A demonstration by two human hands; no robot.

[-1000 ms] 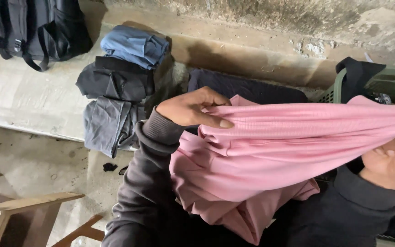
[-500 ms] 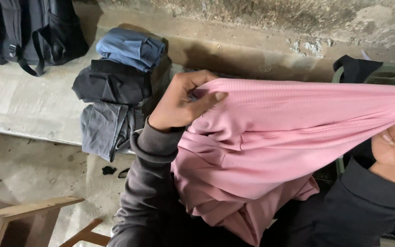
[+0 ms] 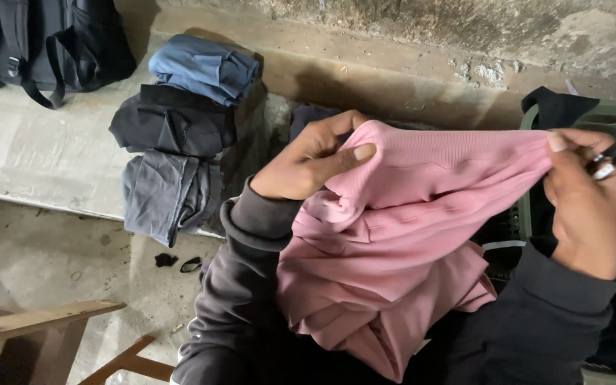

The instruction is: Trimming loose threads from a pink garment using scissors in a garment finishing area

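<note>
Both hands pinch one pink ribbed garment. The left hand is closed on its upper edge, thumb pressed flat over the fabric; the right hand is shut on the other end, pulling the edge taut between them. The rest hangs bunched over the dark sleeves. Left of them, a stack of folded clothes sits on a concrete ledge, beside a black backpack.

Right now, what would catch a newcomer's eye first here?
A pink garment stretched between two hands fills the middle: the left hand pinches its top edge, the right hand pulls the other end. Behind, on the concrete ledge, lie three folded clothes, blue, black and grey, beside a black backpack.
</note>
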